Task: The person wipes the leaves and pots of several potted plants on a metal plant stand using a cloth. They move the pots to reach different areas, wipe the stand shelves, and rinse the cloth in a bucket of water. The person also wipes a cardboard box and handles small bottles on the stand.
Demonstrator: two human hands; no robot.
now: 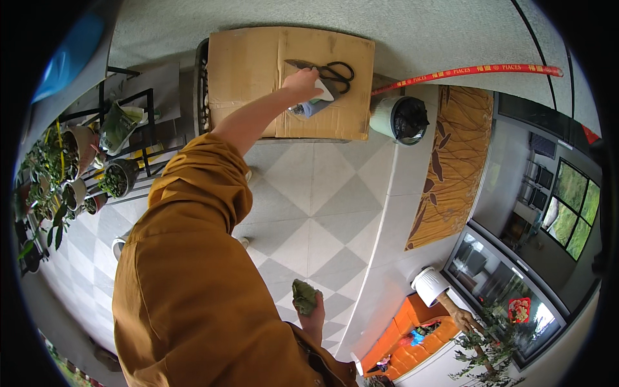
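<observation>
My left hand [302,84] reaches out over a flattened cardboard sheet [246,77]. Its fingers touch the area where black-handled scissors [338,75] and a small white and green item [326,90] lie; whether they are closed on either is not clear. A folded grey-blue piece [315,107] lies just below the hand, with a small clear, shiny item [297,110] beside it, partly covered. Lower down, near my body, my right hand [313,314] holds a crumpled dark green bundle [304,296], perhaps cloth or leaves.
A bin with a black liner [410,121] stands right of the cardboard, near a red printed tube [474,71]. Potted plants [120,177] and a black metal rack are at left. An orange sofa [411,338] and a white-potted tree [430,286] are at lower right.
</observation>
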